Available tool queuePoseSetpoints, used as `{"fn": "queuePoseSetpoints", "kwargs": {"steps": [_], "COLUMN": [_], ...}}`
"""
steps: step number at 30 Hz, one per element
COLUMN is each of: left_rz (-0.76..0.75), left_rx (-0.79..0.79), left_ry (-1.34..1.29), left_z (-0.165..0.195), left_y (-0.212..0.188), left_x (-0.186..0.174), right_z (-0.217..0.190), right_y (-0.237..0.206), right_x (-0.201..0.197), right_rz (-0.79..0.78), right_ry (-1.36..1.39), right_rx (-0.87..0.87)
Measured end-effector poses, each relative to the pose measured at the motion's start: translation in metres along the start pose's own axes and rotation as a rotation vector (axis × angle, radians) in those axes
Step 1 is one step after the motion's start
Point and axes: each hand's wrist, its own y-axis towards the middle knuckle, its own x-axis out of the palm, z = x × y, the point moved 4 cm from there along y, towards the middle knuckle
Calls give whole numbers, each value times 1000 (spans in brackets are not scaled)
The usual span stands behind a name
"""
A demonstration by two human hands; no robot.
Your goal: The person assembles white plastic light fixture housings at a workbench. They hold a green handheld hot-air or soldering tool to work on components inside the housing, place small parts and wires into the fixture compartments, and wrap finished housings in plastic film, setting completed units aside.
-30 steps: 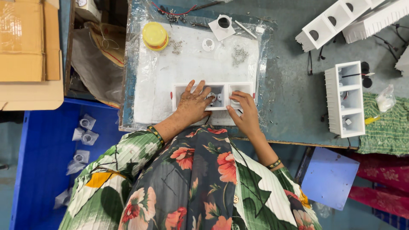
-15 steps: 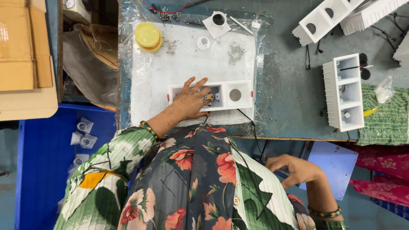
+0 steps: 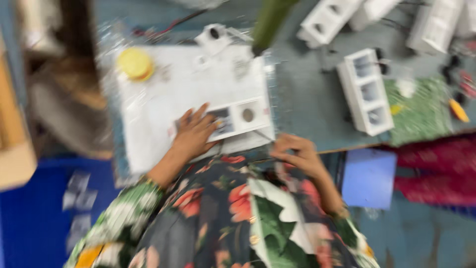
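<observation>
So the left hand (image 3: 194,135) is lying flat on the left end of a white socket housing (image 3: 237,119), fingers spread and pressing down rather than pinching anything. That housing is sitting on a white work board (image 3: 163,94) on the grey-blue surface (image 3: 307,109), near its front edge. The right hand (image 3: 296,155) is hanging just off that edge, right beside the housing but not touching it; the shot is blurry, so I can't tell whether its grip is closed on some small part or empty. A yellow round cap (image 3: 135,64) is resting at the board's far left corner, and another white housing (image 3: 366,92) is lying well off to the right. My take on doing this well: keep that left palm weighted so the housing isn't sliding around.
</observation>
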Motion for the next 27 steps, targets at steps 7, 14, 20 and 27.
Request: {"fn": "queuePoseSetpoints", "kwargs": {"steps": [7, 14, 20, 27], "left_rz": [-14, 52, 10, -18], "left_rx": [-34, -67, -300, -245], "left_ry": [-95, -633, -1134, -1223], "left_z": [-13, -21, -33, -50], "left_y": [-15, -21, -34, -44], "left_x": [1, 47, 87, 85], "right_z": [-48, -65, -44, -3], "right_y": [66, 80, 53, 26], "right_x": [86, 124, 133, 123], "right_rz": [139, 168, 305, 344], "right_ry": [-71, 0, -123, 34], "right_rx": [-369, -398, -392, 56]}}
